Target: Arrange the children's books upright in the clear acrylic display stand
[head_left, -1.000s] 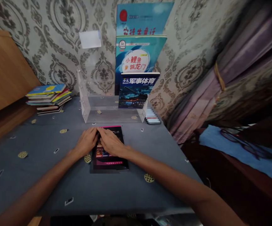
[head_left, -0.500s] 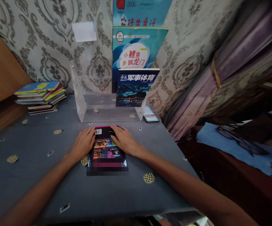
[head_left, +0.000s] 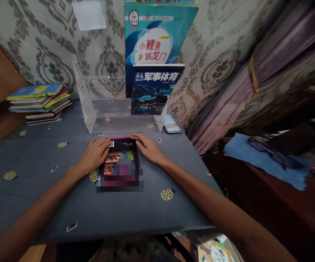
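The grey bench (head_left: 37, 203) carries a black book (head_left: 120, 163), which lies flat on it. Just behind the book stands a clear acrylic rack (head_left: 89, 109). A stack of books (head_left: 37, 103) lies well to its left. The left hand (head_left: 94, 156) and right hand (head_left: 148, 149) lie open, with their fingers on the book's far corners.

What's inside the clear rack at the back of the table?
The clear rack holds a dark blue book at its right end, with a teal book behind it. The teal book's lower part is covered.
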Demonstrator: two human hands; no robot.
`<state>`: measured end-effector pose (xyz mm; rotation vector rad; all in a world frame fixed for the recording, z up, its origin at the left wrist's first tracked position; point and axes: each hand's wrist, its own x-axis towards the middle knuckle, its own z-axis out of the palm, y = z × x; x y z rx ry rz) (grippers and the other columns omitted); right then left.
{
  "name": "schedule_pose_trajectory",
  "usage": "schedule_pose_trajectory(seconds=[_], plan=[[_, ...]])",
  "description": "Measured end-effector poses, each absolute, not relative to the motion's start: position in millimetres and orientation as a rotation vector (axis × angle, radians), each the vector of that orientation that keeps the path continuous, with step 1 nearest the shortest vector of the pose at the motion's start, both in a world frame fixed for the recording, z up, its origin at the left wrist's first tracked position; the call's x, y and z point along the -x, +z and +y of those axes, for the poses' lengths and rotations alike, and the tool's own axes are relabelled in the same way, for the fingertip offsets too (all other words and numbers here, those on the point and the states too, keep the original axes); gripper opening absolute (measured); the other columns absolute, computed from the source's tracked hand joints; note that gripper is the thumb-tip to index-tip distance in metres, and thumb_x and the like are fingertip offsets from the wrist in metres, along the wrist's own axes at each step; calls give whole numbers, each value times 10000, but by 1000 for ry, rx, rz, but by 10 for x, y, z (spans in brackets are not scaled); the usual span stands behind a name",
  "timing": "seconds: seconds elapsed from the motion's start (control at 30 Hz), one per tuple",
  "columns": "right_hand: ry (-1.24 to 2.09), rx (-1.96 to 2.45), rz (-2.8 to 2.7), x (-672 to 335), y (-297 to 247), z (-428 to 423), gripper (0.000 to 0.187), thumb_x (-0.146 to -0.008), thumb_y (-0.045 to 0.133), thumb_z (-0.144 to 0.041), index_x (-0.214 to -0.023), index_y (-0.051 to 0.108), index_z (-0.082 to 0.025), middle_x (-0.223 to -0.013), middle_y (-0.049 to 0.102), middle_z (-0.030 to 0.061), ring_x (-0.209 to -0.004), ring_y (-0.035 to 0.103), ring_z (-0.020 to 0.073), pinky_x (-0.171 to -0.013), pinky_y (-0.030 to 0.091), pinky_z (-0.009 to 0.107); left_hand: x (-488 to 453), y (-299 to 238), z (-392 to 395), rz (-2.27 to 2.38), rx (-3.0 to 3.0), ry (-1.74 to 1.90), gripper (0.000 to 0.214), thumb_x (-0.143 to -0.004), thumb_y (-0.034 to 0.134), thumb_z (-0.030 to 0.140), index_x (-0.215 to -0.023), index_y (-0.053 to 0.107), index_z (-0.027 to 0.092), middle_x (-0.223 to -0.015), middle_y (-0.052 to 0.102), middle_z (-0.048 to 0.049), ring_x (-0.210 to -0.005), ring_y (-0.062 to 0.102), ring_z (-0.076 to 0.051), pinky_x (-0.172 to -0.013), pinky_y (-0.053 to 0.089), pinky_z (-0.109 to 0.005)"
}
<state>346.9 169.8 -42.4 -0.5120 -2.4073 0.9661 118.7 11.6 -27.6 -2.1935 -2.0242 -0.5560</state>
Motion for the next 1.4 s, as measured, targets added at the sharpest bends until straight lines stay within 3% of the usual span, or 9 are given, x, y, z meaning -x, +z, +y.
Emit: schedule_pose_trajectory(seconds=[0.37, 0.57, 0.87, 1.17, 1.4], plan=[[971, 489, -2394, -3471, -430, 1702, 401, -1010, 346, -212, -1395, 459, -196, -1366, 644, 85, -1282, 585, 211, -1124, 418, 461, -1679, -213, 423, -1803, 2611, -450, 406, -1021, 354, 236, -1361, 570, 186, -1452, 563, -111, -1383, 466, -242, -1151, 325, -521], [984, 485, -2368, -3465, -439, 1693, 410, -992, 379, -204, -1392, 467, -180, -1347, 654, 107, -1274, 595, 225, -1098, 441, 472, -1796, -189, 193, -1700, 2714, -458, 398, -1009, 379, 198, -1346, 591, 201, -1446, 571, -102, -1391, 459, -248, -1163, 313, -558], [985, 483, -2368, -3462, -452, 1679, 410, -994, 409, -243, -1399, 469, -218, -1370, 638, 92, -1285, 588, 231, -1081, 463, 487, -2016, -122, -227, -1569, 2888, -500, 445, -990, 405, 129, -1343, 600, 317, -1454, 553, -60, -1349, 490, -241, -1146, 357, -578], [902, 468, -2418, -3467, -461, 1649, 417, -983, 446, -251, -1394, 474, -185, -1358, 639, 116, -1279, 586, 243, -1079, 461, 487, -2031, -68, -272, -1496, 2928, -556, 402, -1010, 378, 148, -1327, 596, 264, -1423, 585, -68, -1339, 510, -201, -1154, 382, -510], [803, 475, -2458, -3457, -474, 1645, 415, -959, 471, -207, -1373, 497, -209, -1343, 649, 95, -1267, 591, 244, -1084, 453, 496, -1222, -198, -22, -2018, 2309, -682, 384, -1019, 370, 299, -1307, 593, 176, -1309, 657, -118, -1233, 593, -248, -1073, 464, -515]])
